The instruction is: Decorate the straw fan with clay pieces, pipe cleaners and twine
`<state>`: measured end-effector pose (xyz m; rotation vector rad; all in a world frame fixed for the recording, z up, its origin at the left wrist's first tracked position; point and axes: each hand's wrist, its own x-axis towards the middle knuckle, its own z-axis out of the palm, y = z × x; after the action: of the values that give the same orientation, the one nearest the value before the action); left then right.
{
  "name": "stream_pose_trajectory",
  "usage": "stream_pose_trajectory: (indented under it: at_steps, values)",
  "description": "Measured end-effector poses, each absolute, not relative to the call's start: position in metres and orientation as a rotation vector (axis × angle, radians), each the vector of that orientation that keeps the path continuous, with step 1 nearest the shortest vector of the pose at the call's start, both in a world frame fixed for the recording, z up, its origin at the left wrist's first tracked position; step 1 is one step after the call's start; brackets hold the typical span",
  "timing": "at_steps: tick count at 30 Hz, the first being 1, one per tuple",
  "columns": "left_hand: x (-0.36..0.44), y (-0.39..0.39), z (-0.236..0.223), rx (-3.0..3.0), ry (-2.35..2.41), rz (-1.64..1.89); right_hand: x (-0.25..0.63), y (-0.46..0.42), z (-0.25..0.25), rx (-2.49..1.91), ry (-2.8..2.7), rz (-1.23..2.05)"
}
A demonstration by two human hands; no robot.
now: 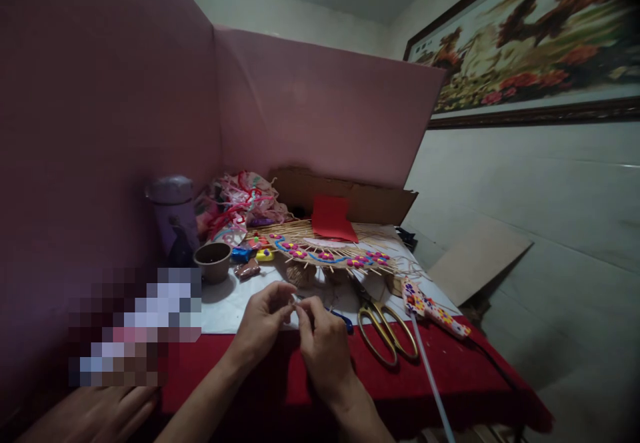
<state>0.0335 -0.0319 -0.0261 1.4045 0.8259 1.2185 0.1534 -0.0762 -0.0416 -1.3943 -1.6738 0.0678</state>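
Observation:
My left hand (264, 320) and my right hand (323, 338) meet at the fingertips over the front of the table. Both pinch, thumb against finger, at a tiny pale bit too small to name. Just beyond them lies a decorated arc (330, 256) of brown card with thin sticks along its edge and pink, yellow and blue pieces on it. Beside my right hand rest gold-handled scissors (387, 336). A blue-handled tool (346, 321) is partly hidden behind that hand.
A flower-patterned glue gun (435, 313) with a clear glue stick (433, 380) lies at right. Left stand a brown cup (213, 264) and purple tumbler (174, 220). Coloured packets (245, 254), red paper (333, 218) and tangled pink strands (245, 196) lie behind. Another person's hand (100, 413) is lower left.

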Motion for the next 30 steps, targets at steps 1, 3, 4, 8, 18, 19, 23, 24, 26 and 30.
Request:
stream_pose_trajectory:
  at_steps: [1,3,4,8,18,19,23,24,26,30]
  values:
    - [0.034,-0.032,-0.025,1.382,0.854,1.220,0.153,-0.076,-0.041,-1.398,-1.674,0.058]
    - [0.033,-0.033,-0.023,1.370,0.914,1.213,0.153,-0.076,-0.042,-1.400,-1.667,0.033]
    - [0.033,-0.034,-0.021,1.373,0.933,1.203,0.152,-0.076,-0.042,-1.403,-1.663,0.021]
    - [0.032,-0.037,-0.016,1.348,0.941,1.170,0.152,-0.077,-0.043,-1.427,-1.663,-0.031]
    - [0.032,-0.037,-0.022,1.455,0.954,1.250,0.153,-0.076,-0.039,-1.393,-1.680,-0.078]
    - [0.033,-0.037,-0.023,1.475,0.959,1.253,0.153,-0.076,-0.040,-1.394,-1.681,-0.093]
    - [0.034,-0.037,-0.021,1.486,0.912,1.258,0.151,-0.076,-0.042,-1.402,-1.684,-0.178]
    - [0.034,-0.037,-0.019,1.460,0.886,1.255,0.150,-0.075,-0.043,-1.399,-1.684,-0.211]
    - [0.034,-0.036,-0.016,1.379,0.834,1.228,0.148,-0.075,-0.044,-1.388,-1.681,-0.281]
    - [0.031,-0.034,-0.013,1.207,0.768,1.136,0.145,-0.073,-0.046,-1.359,-1.671,-0.324]
